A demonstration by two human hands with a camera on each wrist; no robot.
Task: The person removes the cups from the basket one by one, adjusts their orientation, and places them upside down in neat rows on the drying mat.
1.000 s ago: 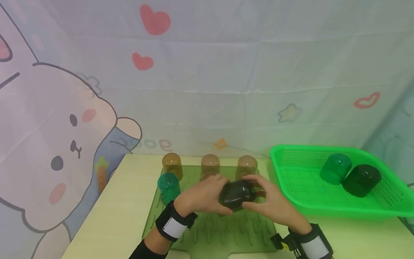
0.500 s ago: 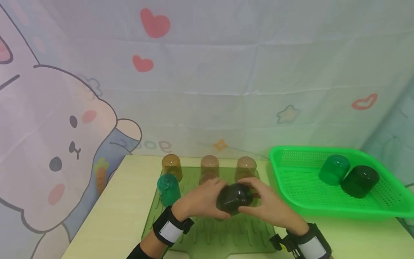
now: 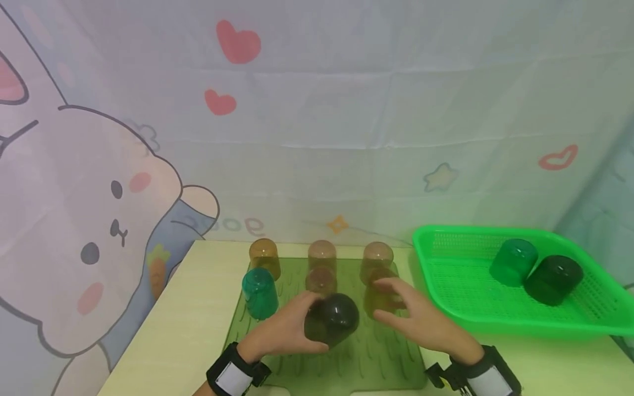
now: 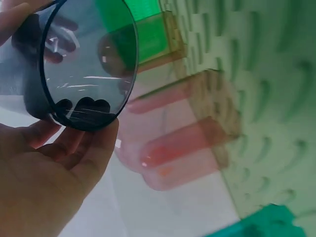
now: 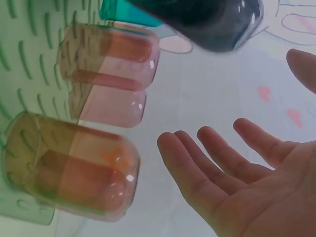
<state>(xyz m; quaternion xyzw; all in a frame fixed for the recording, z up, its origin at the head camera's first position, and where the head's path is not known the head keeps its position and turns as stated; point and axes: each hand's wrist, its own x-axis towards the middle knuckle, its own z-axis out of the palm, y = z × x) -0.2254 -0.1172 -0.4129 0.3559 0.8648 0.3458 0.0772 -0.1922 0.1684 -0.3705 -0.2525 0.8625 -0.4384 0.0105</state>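
My left hand (image 3: pixel 284 330) grips a dark, see-through cup (image 3: pixel 338 318) above the green ridged mat (image 3: pixel 346 363). In the left wrist view, the cup's round open mouth faces the camera, with fingers around its side. Apart from that cup, my right hand (image 3: pixel 421 316) has spread fingers and holds nothing. Its fingertips partly cover an amber cup (image 3: pixel 375 303) in the head view. Upside-down cups stand on the mat: a teal cup (image 3: pixel 260 294), another amber cup (image 3: pixel 264 257), and pinkish cups (image 3: pixel 322 252) in the middle and at the back right.
A bright green plastic basket (image 3: pixel 465 319) stands on the right of the pale table (image 3: pixel 163 330). Inside it lie a teal cup (image 3: pixel 514 262) and a dark cup (image 3: pixel 553 279). A printed cloth (image 3: pixel 317 110) hangs behind the table.
My right hand has let go of the dark cup that both hands held. My left hand has carried it left and toward me, its rounded base now tipped up toward the head camera.
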